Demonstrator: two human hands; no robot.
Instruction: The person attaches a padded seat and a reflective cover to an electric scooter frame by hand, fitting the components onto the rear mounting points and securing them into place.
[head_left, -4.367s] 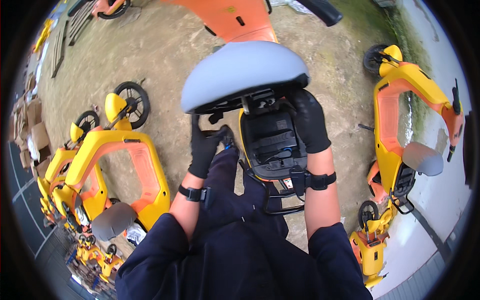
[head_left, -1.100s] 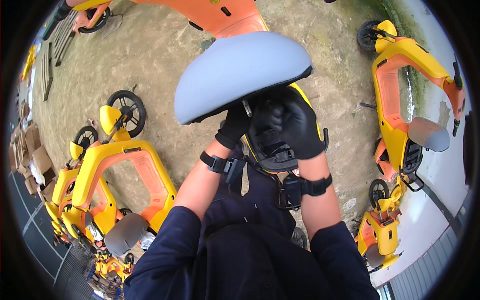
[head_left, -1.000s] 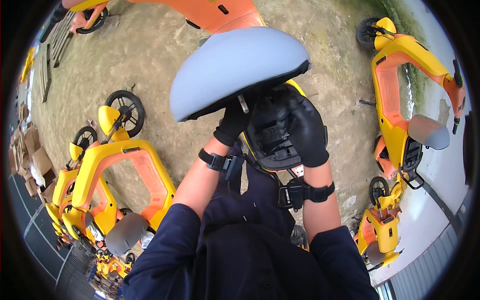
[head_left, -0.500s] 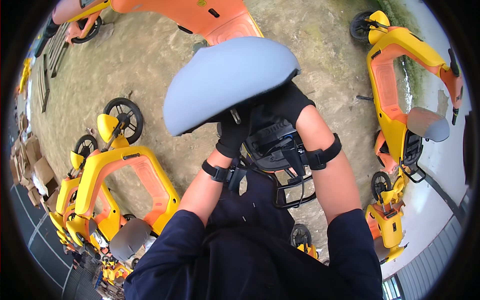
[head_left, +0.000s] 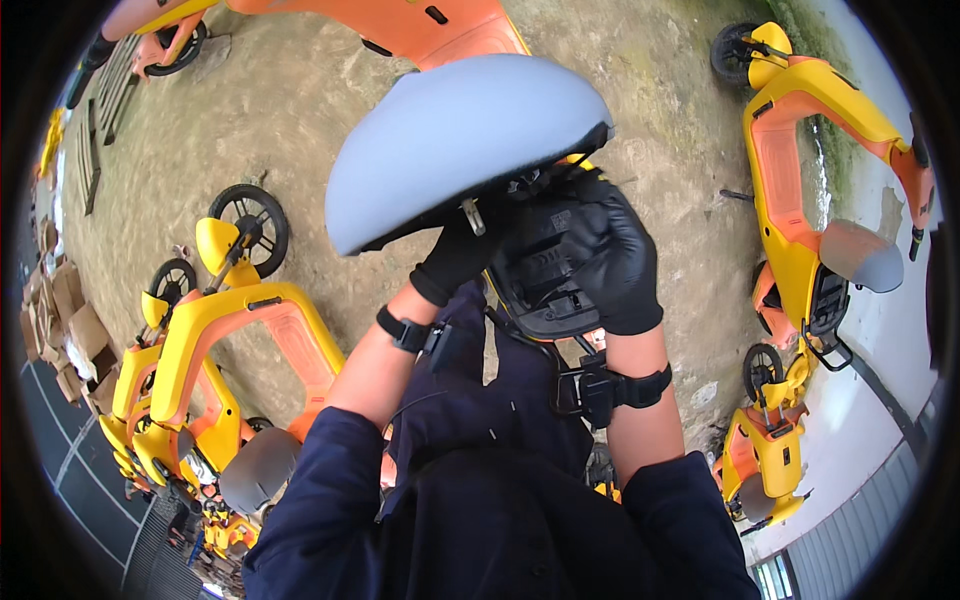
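Note:
The grey seat (head_left: 470, 140) of a yellow and orange scooter (head_left: 450, 30) is tilted up in front of me, with a metal latch loop (head_left: 472, 216) on its underside. My left hand (head_left: 455, 262), in a black glove, reaches under the seat's lower edge; its fingers are lost in the dark there. Beneath the raised seat is a black compartment (head_left: 545, 300). At its right side my gloved right hand (head_left: 618, 262) has bent fingers turned inward, closed around something I cannot make out. Black straps with small devices circle both my wrists.
Several yellow and orange scooters (head_left: 240, 330) stand at the left. Another scooter (head_left: 780, 190) is at the right beside a pale wall (head_left: 870, 400). Cardboard boxes (head_left: 85, 330) pile up at the far left, and wooden slats (head_left: 90, 170) lie on the dirt ground.
My right hand has come out from under the seat and moved back over the compartment's right side. My left hand has shifted slightly left, and more of the seat's underside shows.

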